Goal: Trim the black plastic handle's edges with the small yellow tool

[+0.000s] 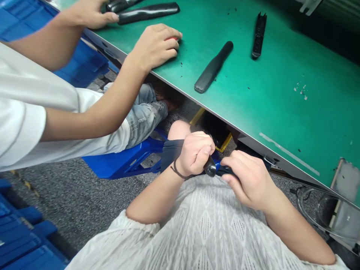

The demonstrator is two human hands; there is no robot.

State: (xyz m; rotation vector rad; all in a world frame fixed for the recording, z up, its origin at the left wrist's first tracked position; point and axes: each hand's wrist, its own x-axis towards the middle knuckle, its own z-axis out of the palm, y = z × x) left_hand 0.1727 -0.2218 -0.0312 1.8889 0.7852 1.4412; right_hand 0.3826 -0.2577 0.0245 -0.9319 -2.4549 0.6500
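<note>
My left hand (197, 152) is closed in a fist around a black plastic handle-shaped piece (210, 167), held over my lap. Only the piece's rounded, shiny end sticks out below the fingers. Beside it, my right hand (249, 178) is closed with thumb and forefinger on a slim blue-and-black tool (217, 165), whose blue part lies close to the end of the black piece. My fingers hide most of the tool, so its kind is unclear. On the green table (281, 108) lie a similar black handle piece (215, 67) and a hollow black piece (259, 35).
At the left, a co-worker's hand (157, 47) rests on the table with something red at its fingers. Their other hand (90, 15) touches long black pieces (149, 13). Under the table edge stands a yellow-rimmed crate (225, 142); a blue stool (120, 159) stands left.
</note>
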